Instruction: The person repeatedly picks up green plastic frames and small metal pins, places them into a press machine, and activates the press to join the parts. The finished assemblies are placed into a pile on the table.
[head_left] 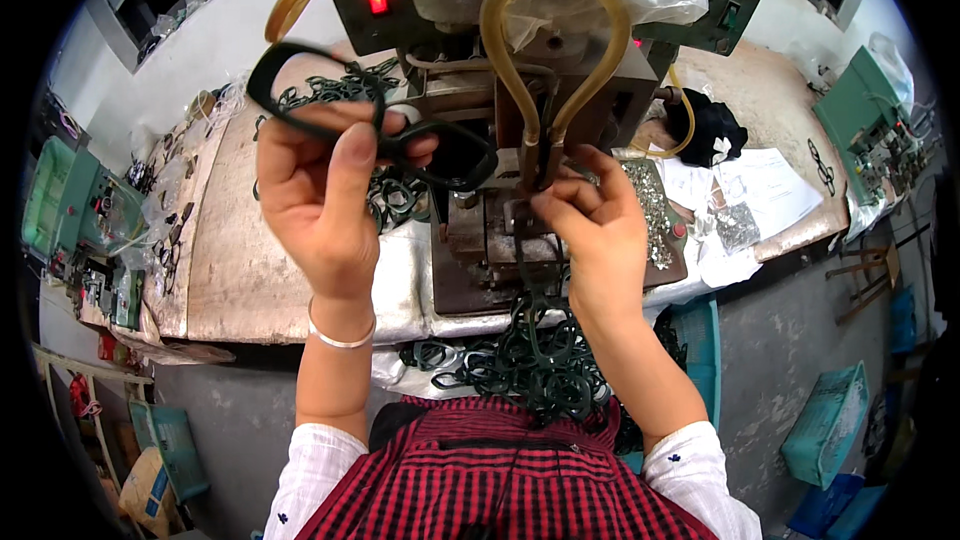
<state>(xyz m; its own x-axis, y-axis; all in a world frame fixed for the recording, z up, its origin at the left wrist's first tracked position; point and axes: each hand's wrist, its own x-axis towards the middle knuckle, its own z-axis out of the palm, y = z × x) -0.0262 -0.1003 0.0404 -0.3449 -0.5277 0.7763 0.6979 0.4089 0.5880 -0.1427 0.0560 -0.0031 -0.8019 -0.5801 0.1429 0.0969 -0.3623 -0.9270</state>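
At the far left, a green machine (80,205) stands on a pale surface; a teal basket (178,448) sits on the floor at lower left. Left of centre, the worn table (250,285) carries a pile of dark frames (340,88), partly hidden behind the left hand (325,205). That hand's grip is clamped on a dark spectacle frame (470,182), thumb on the near side and fingers behind. The grip lies at about the bridge: one rim extends to its upper left, the other to its lower right. The spectacle frame is tilted, raised above the table and slightly blurred.

At centre, a yellow tube (493,35) loops in front of the press (450,105). The right hand (605,230) has its fingertips bunched near the tube's lower ends; whether that grip is clamped on anything cannot be told. Below, a tangle of dark frames (555,370) lies by the checked garment (470,460).

Right of centre are a black cloth (708,125) and white papers (780,190); a second green machine (860,115) stands at far right.
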